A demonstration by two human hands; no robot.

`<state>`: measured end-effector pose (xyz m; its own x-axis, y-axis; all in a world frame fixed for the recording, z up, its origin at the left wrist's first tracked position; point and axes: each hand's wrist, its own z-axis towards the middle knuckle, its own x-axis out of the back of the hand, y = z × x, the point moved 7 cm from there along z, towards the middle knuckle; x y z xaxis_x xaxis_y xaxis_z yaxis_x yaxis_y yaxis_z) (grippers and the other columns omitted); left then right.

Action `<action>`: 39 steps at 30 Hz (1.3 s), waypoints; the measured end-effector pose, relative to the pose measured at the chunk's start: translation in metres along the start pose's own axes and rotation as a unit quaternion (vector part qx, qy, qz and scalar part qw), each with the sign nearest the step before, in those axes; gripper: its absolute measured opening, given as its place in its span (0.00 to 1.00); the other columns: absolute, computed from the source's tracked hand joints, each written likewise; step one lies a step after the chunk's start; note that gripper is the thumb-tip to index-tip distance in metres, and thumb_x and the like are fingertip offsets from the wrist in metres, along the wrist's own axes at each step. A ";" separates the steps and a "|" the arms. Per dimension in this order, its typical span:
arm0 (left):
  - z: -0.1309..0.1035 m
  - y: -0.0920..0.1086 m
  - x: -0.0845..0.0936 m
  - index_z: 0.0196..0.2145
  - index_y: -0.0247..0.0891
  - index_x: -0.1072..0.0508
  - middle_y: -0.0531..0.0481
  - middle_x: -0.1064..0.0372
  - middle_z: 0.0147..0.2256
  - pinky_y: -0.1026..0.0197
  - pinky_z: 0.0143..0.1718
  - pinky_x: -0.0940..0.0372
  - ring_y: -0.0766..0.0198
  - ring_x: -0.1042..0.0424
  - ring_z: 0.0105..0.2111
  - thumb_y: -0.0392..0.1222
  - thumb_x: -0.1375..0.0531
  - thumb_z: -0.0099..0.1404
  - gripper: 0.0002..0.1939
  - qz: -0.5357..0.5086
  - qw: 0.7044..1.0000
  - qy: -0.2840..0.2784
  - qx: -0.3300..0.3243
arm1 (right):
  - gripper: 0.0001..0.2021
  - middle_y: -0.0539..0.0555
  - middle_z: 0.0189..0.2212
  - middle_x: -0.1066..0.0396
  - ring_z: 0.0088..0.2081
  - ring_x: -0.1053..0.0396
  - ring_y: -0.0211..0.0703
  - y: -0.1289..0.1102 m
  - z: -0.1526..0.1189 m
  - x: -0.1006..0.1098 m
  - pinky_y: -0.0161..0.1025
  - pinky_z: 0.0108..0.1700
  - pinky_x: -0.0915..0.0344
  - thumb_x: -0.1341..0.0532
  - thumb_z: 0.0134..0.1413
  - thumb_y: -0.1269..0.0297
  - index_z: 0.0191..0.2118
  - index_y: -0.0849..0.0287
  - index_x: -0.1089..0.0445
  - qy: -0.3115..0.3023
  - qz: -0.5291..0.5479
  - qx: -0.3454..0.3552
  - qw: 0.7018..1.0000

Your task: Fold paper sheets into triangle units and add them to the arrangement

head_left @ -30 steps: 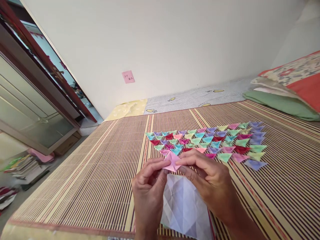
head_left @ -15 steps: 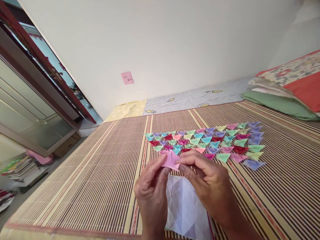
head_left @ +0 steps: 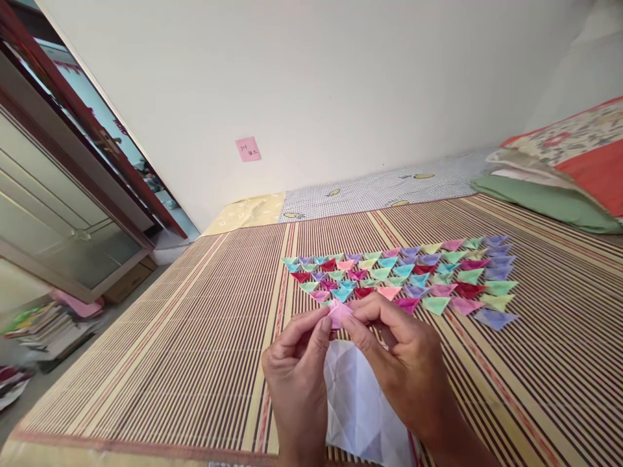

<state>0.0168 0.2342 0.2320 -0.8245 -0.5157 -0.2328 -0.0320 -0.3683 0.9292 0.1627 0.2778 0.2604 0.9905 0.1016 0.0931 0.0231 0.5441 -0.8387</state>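
A small folded pink paper (head_left: 339, 312) is held up between both hands. My left hand (head_left: 300, 360) pinches its left side with thumb and fingers. On its right side, my right hand (head_left: 402, 350) grips it the same way. Below the hands lies a creased white paper sheet (head_left: 357, 395), partly covered by my right hand. Just beyond, rows of small folded paper pieces (head_left: 388, 293) in several colours spread over the striped mat (head_left: 195, 337).
A green cushion (head_left: 540, 201) and a red floral pillow (head_left: 594, 155) lie at the back right. Behind the mat stands a white wall with a pink note (head_left: 248, 148). Magazines (head_left: 41, 324) are stacked at the left beside a glass-panelled door (head_left: 53, 201).
Both thumbs have shifted onto the front of the pink paper, which looks smaller and narrower between my fingers. My left thumb has risen slightly.
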 end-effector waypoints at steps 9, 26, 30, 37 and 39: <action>0.001 0.006 -0.002 0.37 0.44 0.13 0.50 0.17 0.36 0.65 0.40 0.23 0.62 0.18 0.36 0.38 0.30 0.64 0.04 0.052 0.998 -0.018 -0.032 | 0.11 0.49 0.30 0.27 0.33 0.27 0.39 -0.003 -0.001 0.000 0.35 0.35 0.31 0.37 0.66 0.65 0.30 0.56 0.29 0.033 -0.014 0.005 0.999; -0.001 0.001 -0.004 0.36 0.40 0.15 0.49 0.16 0.32 0.66 0.36 0.22 0.62 0.17 0.33 0.40 0.27 0.61 0.05 0.003 0.999 -0.020 0.036 | 0.10 0.49 0.28 0.25 0.30 0.26 0.40 0.001 -0.001 0.002 0.36 0.32 0.31 0.37 0.66 0.63 0.31 0.56 0.28 0.027 -0.028 -0.020 0.999; -0.001 0.003 -0.004 0.36 0.40 0.14 0.49 0.16 0.32 0.64 0.37 0.22 0.61 0.17 0.33 0.39 0.28 0.61 0.04 0.015 0.999 -0.024 0.026 | 0.09 0.50 0.30 0.25 0.34 0.26 0.42 0.000 0.001 0.002 0.38 0.36 0.30 0.38 0.66 0.65 0.32 0.56 0.27 0.028 -0.022 -0.001 0.999; 0.001 0.000 -0.003 0.33 0.39 0.15 0.49 0.18 0.30 0.65 0.33 0.23 0.62 0.19 0.31 0.41 0.28 0.61 0.04 0.025 0.998 -0.035 0.042 | 0.08 0.51 0.30 0.24 0.35 0.25 0.43 0.004 0.000 0.002 0.38 0.36 0.29 0.37 0.65 0.66 0.32 0.55 0.27 0.034 -0.014 -0.011 0.999; 0.001 -0.001 -0.003 0.33 0.39 0.15 0.49 0.18 0.29 0.65 0.33 0.24 0.62 0.20 0.30 0.41 0.28 0.61 0.04 0.032 0.998 -0.035 0.045 | 0.07 0.51 0.30 0.24 0.34 0.25 0.44 0.003 0.000 0.003 0.38 0.34 0.29 0.37 0.64 0.66 0.32 0.55 0.27 0.038 -0.025 -0.003 0.999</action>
<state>0.0186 0.2374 0.2321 -0.8642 -0.4789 -0.1541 -0.0259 -0.2636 0.9643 0.1654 0.2796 0.2584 0.9956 0.0107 0.0935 0.0727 0.5426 -0.8368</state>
